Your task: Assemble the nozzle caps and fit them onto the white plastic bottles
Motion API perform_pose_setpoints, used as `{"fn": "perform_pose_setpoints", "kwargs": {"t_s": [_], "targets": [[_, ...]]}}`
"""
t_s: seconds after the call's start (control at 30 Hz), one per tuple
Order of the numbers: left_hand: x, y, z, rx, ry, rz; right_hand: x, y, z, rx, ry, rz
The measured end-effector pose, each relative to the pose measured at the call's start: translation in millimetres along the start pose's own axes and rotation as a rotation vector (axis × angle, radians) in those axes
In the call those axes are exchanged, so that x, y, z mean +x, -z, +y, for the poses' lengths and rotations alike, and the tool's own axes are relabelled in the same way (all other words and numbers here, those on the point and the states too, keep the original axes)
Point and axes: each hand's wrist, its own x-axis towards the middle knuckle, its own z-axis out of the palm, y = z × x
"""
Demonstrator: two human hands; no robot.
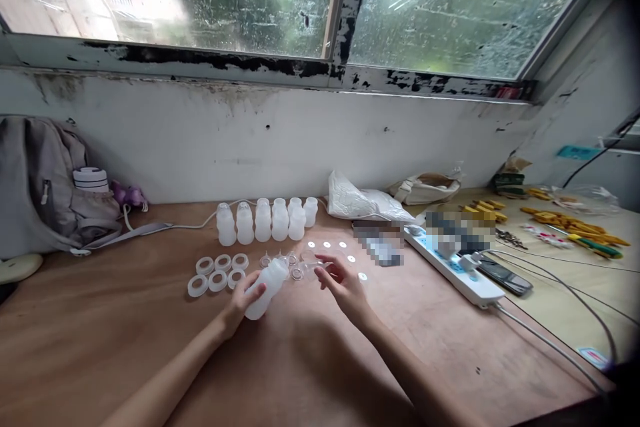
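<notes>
Tabletop; left hand gripping bottle; right hand nearby

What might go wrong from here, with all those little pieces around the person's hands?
The bottle, tilted in the left hand, might slip if that grip loosens. The right hand is close to the small clear parts and white discs, so it could nudge some out of place. The standing bottles are grouped closely, so a bump might topple several.
</notes>
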Motion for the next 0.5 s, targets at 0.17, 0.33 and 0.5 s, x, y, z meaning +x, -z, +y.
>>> {"fn": "perform_pose_setpoints", "kwargs": {"t_s": [0.17,0.33,0.5], "targets": [[-1.6,5.8,5.4,-0.31,0.034,0.006,18.4,-27.6,6.8,0.311,-0.181,-0.025],[-0.7,9.3,7.1,-0.294,0.099,-0.032,16.2,-27.4,23.8,0.44,-0.272,-0.01],[1.7,10.6,2.3,-0.245,0.057,0.086,16.9,-8.8,20.0,0.398,-0.19,0.062]]}}
